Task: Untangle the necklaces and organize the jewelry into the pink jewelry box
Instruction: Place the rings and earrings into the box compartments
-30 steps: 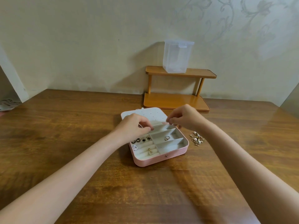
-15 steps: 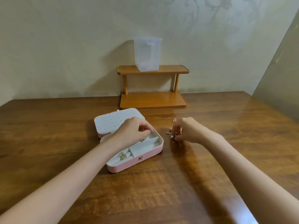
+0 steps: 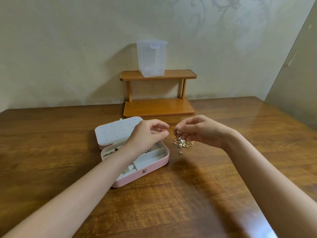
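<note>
There are no words, numbers, brand names or signs to read anywhere here. The pale wall [image 3: 68, 48] has only faint swirly patterns, not letters. The open pink jewelry box [image 3: 137, 174] on the brown wooden table [image 3: 171, 203] has a white lid with small round holes, and nothing is written on it. The clear plastic container [image 3: 151, 59] behind the box, up on the small wooden two-level shelf [image 3: 157, 107], has no label that can be seen.
</note>
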Motion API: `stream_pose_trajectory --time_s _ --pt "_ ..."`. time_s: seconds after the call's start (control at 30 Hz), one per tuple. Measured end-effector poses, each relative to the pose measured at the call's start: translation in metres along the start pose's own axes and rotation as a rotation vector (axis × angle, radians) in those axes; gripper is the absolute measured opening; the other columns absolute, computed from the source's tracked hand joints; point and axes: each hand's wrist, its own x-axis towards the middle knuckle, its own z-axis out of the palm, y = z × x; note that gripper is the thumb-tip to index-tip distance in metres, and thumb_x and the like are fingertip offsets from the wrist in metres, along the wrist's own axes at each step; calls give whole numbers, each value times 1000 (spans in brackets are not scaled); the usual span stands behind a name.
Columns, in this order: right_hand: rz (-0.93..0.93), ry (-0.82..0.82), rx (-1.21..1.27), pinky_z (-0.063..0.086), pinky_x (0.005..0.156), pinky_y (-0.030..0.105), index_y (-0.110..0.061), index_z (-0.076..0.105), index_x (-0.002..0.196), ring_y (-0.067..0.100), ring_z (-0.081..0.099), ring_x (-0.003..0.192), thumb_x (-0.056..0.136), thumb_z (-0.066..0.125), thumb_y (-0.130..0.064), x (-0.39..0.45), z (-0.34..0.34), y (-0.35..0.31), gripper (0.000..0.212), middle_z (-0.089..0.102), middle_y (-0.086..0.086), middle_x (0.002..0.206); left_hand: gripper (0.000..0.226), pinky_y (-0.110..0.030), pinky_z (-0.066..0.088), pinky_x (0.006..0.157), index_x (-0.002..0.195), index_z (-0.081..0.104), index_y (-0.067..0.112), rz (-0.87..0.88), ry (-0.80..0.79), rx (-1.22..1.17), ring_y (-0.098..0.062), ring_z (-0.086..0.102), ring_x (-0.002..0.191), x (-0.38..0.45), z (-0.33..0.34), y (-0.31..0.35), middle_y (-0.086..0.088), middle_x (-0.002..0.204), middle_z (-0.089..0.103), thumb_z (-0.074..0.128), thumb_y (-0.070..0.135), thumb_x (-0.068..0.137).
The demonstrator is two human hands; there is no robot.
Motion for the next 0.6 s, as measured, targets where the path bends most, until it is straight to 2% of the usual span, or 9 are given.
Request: stream_pose_trajectory --time_s 0.07,0.17,0.23,0.37,0.43,0.5,0.6 --pt "-10 -25 46 53 60 17 -1 66 90 11 62 67 90 56 -3 -1 6 -3 11 68 9 77 17 -27 56 81 100 68 17 -43 -22 -125 -16 69 86 -2 2 4 -3 93 71 68 11 85" --pt "-30 -14 71 53 59 17 -2 66 87 10 63 64 88 58 -3 0 13 -5 8 68 8 75 19 -24 57 78 101 68 11 -125 -46 -277 -17 71 86 -6 -1 7 -8 92 72 67 4 83" --pt "-37 29 -7 53 60 17 -3 64 86 9 62 63 86 62 -5 3 20 -6 3 67 7 75 19 -22 56 76 98 69 13 -165 -63 -337 -16 71 86 -10 -7 7 -8 92 73 69 4 81" --pt "-66 48 -125 49 56 17 -4 62 81 6 59 57 86 65 -9 13 41 -5 7 64 5 69 17 -15 54 68 94 70 15 -186 -25 -216 -6 69 73 -15 -19 2 0 81 72 73 9 79" --pt "-85 36 -134 49 55 16 -3 64 82 5 60 57 85 65 -9 17 47 -7 7 66 4 69 16 -19 55 72 94 71 14 -193 9 -157 -8 68 73 -15 -26 -2 -1 80 72 72 10 79" --pt "-112 83 -306 48 55 14 -5 66 83 5 60 59 85 65 -8 20 43 -10 5 67 3 71 10 -20 54 73 89 72 17 -176 16 -56 -8 66 72 -14 -33 -6 -2 81 72 72 13 80" --pt "-142 181 -804 44 52 8 -13 68 79 1 57 59 84 68 -12 21 23 -9 5 65 -4 71 8 -20 54 70 92 70 17 -127 14 161 -5 66 69 -11 -37 -14 0 77 71 68 16 85"
